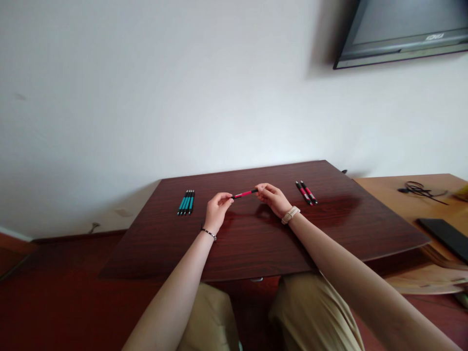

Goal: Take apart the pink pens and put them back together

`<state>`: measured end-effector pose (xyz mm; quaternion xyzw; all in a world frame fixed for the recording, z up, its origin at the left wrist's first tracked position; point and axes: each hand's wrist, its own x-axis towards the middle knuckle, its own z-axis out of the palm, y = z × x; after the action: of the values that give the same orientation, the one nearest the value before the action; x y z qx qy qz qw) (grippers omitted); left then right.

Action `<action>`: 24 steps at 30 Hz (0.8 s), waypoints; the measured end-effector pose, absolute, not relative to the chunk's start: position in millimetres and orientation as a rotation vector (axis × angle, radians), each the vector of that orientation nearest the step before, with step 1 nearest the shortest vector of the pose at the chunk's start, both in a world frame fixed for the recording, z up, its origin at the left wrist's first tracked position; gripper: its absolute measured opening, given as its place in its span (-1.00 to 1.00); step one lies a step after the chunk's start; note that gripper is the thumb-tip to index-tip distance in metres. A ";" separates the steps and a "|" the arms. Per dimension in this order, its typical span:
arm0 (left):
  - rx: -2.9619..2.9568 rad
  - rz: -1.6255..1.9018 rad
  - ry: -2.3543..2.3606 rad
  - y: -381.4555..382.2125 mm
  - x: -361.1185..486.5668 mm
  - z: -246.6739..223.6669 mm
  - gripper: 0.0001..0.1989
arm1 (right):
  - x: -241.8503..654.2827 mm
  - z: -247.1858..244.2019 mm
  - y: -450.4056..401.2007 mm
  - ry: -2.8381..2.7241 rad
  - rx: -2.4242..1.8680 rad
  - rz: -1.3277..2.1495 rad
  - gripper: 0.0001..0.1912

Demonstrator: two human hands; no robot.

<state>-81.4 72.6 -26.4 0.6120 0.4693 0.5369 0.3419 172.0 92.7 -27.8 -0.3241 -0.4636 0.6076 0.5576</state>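
Note:
A red pen with black ends [245, 193] is held nearly level above the middle of the dark wooden table [256, 243]. My left hand [218, 209] pinches its left end, and my right hand [272, 199] pinches the right end. To the left of my hands, several teal pens with black ends [186, 203] lie side by side in a row. Two more red and black pens [306, 193] lie next to each other, right of my right hand.
A lighter wooden desk [387, 195] adjoins on the right, bearing a black cable [420, 190] and a flat black object [444, 236]. A television [405, 34] hangs on the white wall behind. My knees are under the table's front edge.

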 end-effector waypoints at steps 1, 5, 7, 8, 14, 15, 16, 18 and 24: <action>1.608 1.382 1.217 72.6 -80.5 -25.8 -0.73 | 172.8 -26.7 91.1 -1.092 -0.751 1.451 -0.53; 1.632 1.345 1.190 73.4 -76.4 -24.1 -0.74 | 172.7 -22.7 87.4 -1.106 -0.696 1.509 -0.48; 1.636 1.328 1.172 74.4 -73.1 -23.6 -0.74 | 171.8 -21.3 86.2 -1.095 -0.660 1.532 -0.49; 1.634 1.323 1.165 75.1 -70.8 -23.3 -0.74 | 171.4 -20.7 85.7 -1.084 -0.644 1.541 -0.49; 1.570 1.361 1.145 79.3 -52.7 -21.8 -0.68 | 171.6 -19.7 87.3 -1.056 -0.630 1.591 -0.47; 1.564 1.359 1.140 79.7 -50.2 -22.1 -0.67 | 171.8 -20.1 88.2 -1.055 -0.634 1.590 -0.47; 1.561 1.350 1.135 80.0 -48.1 -22.7 -0.67 | 172.0 -20.6 89.1 -1.050 -0.633 1.590 -0.47; 1.558 1.324 1.129 79.9 -45.5 -24.6 -0.66 | 172.2 -21.9 90.5 -1.032 -0.620 1.602 -0.49; 1.514 1.276 1.119 77.5 -44.2 -29.2 -0.66 | 172.0 -24.1 89.9 -1.007 -0.624 1.629 -0.54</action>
<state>-44.2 77.5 -29.2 0.6041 0.4465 0.5092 0.4200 172.0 89.9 -24.1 -0.2617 -0.4225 0.6836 0.5345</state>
